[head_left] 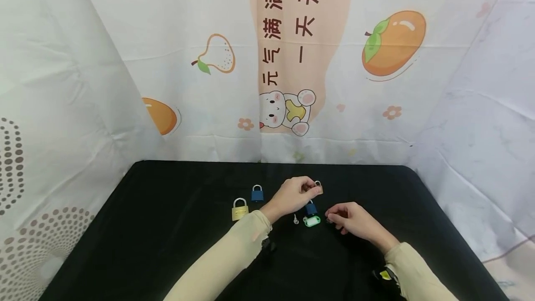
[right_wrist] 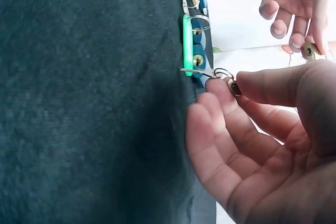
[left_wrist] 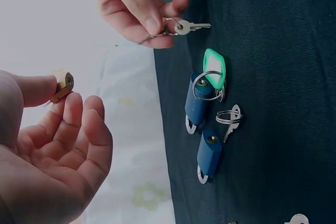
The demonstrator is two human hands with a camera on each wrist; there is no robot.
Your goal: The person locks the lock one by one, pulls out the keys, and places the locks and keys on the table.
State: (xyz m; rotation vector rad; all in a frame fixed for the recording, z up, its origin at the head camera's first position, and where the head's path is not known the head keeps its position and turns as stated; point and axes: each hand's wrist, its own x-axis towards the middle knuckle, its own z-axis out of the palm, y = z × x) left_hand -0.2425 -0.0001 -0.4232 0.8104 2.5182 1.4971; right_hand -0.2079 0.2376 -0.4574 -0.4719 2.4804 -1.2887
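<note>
My left hand (head_left: pixel 292 194) pinches a small brass padlock (left_wrist: pixel 64 85) between thumb and fingertips, raised over the far part of the table. In the left wrist view its keyhole end faces the camera. To the right and nearer, my right hand (head_left: pixel 353 219) pinches a key ring (right_wrist: pixel 224 73) between thumb and forefinger. A silver key (left_wrist: pixel 191 27) hangs from that ring, outside the fingertips. Between the hands lie a blue padlock (head_left: pixel 310 208) and a green key tag (head_left: pixel 311 221) with its own ring. A loose key with a ring (head_left: pixel 296 219) is left of the tag.
Left of my left wrist lie a second blue padlock (head_left: pixel 257 194) and a larger brass padlock (head_left: pixel 239 210). A black cloth (head_left: pixel 138 240) covers the table. White printed curtains (head_left: pixel 200 106) stand behind it and at both sides.
</note>
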